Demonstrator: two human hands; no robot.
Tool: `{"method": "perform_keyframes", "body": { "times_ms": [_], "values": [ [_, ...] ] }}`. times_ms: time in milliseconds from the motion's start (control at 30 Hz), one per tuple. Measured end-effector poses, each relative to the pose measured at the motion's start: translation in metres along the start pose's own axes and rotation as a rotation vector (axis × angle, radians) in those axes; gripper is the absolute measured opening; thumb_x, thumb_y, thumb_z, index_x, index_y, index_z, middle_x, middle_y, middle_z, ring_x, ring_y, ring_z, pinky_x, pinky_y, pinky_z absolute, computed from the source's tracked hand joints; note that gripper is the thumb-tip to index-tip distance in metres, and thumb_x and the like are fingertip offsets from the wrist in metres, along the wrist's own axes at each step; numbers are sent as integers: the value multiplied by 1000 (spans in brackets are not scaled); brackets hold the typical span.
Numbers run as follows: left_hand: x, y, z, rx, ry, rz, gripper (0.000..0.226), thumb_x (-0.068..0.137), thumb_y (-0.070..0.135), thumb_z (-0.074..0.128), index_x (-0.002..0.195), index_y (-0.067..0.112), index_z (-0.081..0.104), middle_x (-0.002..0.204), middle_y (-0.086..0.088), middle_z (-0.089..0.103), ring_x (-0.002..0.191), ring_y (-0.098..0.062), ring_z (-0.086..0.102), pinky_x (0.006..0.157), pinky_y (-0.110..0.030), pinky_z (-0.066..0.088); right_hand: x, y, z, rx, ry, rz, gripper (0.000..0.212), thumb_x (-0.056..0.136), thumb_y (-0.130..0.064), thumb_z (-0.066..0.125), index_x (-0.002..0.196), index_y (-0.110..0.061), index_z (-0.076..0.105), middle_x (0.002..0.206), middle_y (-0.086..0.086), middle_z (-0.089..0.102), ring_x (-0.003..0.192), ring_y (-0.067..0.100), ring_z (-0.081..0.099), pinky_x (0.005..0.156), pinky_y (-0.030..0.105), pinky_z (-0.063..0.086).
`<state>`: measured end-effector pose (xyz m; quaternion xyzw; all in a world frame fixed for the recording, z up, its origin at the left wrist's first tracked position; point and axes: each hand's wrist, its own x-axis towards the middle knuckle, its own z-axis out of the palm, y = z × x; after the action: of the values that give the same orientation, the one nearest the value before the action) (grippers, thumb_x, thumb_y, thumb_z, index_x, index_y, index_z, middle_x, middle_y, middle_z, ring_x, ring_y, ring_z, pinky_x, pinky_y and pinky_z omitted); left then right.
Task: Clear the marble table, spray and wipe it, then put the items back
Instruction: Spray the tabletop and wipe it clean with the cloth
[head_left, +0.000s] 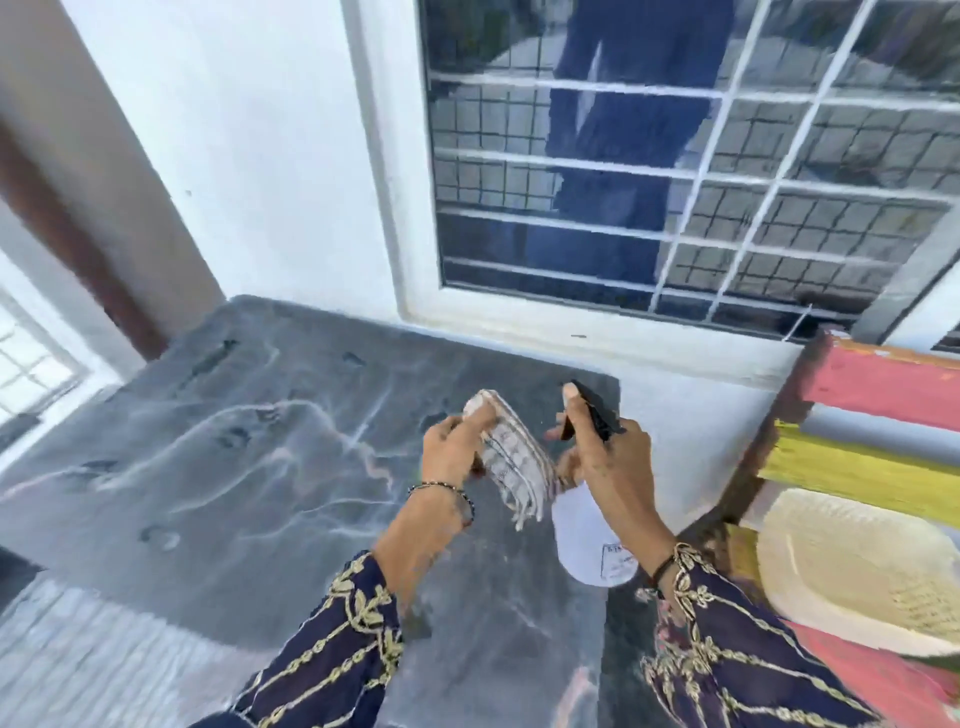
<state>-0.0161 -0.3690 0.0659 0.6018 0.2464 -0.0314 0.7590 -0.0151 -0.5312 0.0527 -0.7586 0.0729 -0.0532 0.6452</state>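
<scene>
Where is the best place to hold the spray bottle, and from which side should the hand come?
Grip the spray bottle at its narrow neck, under the black trigger head, coming from the right, as the right hand does now. The white body is wide and hangs tilted, while the cloth in the left hand crowds the left side.

Dark veined marble table (249, 467), seemingly bare.

It looks like the outside of a home, perhaps a porch: a white wall (249, 156), a barred window (649, 171), a dark marble surface (234, 467) and a painted bench (883, 426).
</scene>
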Motion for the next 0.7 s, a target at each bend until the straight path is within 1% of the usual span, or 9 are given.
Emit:
{"method": "perform_keyframes", "body": {
  "times_ms": [67,167,233,300,367,400,500,600,700],
  "values": [
    [-2,10,-53,-98,51,-62,19,76,23,75,75,9,62,60,-7,55,46,-18,49,49,-24,38,-12,-8,42,4,-54,-12,56,90,-60,63,77,-8,75,71,16,75,48,30,64,46,29,47],
    [-3,16,-110,-234,114,-143,23,71,24,80,76,8,65,62,-7,62,51,-21,58,55,-27,46,-17,-11,91,-31,-122,4,57,88,-65,63,73,-11,75,68,11,75,49,31,67,51,31,46],
    [-1,19,-141,-313,112,-167,22,73,23,79,83,6,69,69,-8,68,58,-24,65,59,-30,53,-16,-14,122,-51,-129,24,57,85,-67,65,68,-14,75,63,14,73,48,29,68,55,31,46],
    [5,25,-173,-381,126,-148,30,72,21,79,94,3,70,79,-12,70,65,-26,67,69,-36,57,-12,-18,154,-77,-180,22,59,85,-68,64,66,-13,74,61,16,72,48,28,68,57,33,47],
    [11,31,-199,-386,138,-138,39,69,23,80,101,4,70,87,-14,69,74,-29,66,79,-42,56,-9,-21,183,-113,-245,4,63,86,-71,60,69,-11,73,62,14,73,51,29,69,57,34,47],
    [15,34,-209,-378,145,-142,35,71,24,79,98,5,70,86,-14,69,74,-29,66,79,-42,56,-6,-22,195,-124,-262,-13,64,87,-71,59,70,-10,72,62,13,73,51,28,70,56,34,47],
    [36,43,-236,-369,175,-140,20,79,23,74,91,7,70,74,-8,69,64,-23,65,67,-33,56,4,-25,237,-149,-294,-33,64,91,-64,59,69,-5,72,62,13,73,44,19,67,51,27,47],
    [71,52,-265,-374,212,-118,25,83,22,70,102,6,69,80,-9,69,70,-25,65,73,-36,55,20,-23,284,-161,-305,-42,65,91,-62,60,69,-1,71,63,7,74,43,20,66,44,25,46],
    [113,60,-294,-342,244,-132,22,86,22,66,100,5,69,85,-11,70,73,-26,66,78,-39,55,47,-16,334,-177,-316,-18,69,90,-63,60,68,1,70,65,5,75,43,24,67,42,26,48]
  ]
}}
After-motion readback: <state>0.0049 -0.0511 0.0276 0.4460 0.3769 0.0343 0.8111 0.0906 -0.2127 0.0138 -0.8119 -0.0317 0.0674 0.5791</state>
